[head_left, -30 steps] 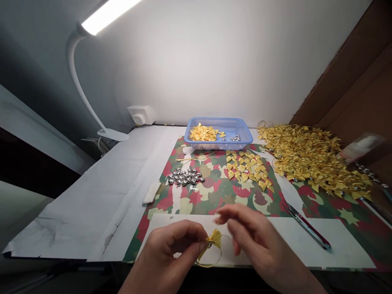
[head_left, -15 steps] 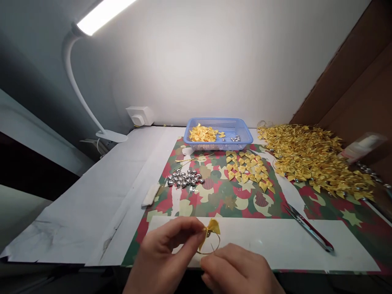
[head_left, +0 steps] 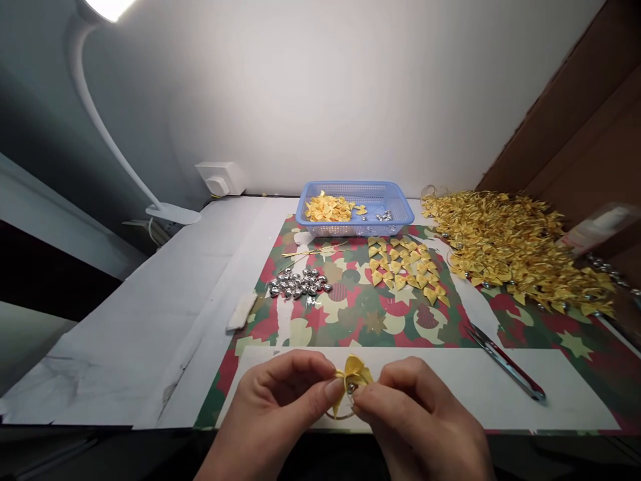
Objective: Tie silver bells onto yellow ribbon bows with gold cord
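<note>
The table (head_left: 200, 280) bears a blue basket (head_left: 355, 230) and a patterned sheet (head_left: 360, 331) under silver beads (head_left: 297, 286) and yellow bows (head_left: 396, 266).

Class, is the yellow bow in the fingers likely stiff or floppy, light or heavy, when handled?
The yellow bow is probably light: it looks small and thin beside the left hand pinching it. Its upper lobe stands up rather than drooping, suggesting mild stiffness. It resembles folded ribbon, though, so a hard squeeze might crumple it.
</note>
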Tool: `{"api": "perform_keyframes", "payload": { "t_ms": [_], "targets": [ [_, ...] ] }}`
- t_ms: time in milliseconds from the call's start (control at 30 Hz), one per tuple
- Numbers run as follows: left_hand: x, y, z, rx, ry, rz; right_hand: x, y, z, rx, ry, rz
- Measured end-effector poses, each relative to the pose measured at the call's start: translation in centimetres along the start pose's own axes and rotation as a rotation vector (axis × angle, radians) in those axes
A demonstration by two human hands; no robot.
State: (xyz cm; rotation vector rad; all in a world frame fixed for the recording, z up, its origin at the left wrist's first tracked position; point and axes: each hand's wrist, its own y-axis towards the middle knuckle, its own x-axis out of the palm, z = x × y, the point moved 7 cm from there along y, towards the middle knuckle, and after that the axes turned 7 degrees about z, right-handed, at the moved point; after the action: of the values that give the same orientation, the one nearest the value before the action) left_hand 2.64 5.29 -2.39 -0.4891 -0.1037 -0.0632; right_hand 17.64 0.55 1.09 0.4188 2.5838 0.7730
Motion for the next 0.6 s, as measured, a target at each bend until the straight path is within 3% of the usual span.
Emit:
{"api": "perform_keyframes", "payload": {
  "t_ms": [333,600],
  "targets": [
    [0.4,0.1,-0.4,-0.152,-0.183,0.085,-0.3,-0.2,0.3,-0.019,-0.108,0.069],
    [0.3,0.1,-0.2,-0.140,-0.159,0.100,-0.3,0.4,-0.4,-0.072,-0.137,0.067]
  ]
}}
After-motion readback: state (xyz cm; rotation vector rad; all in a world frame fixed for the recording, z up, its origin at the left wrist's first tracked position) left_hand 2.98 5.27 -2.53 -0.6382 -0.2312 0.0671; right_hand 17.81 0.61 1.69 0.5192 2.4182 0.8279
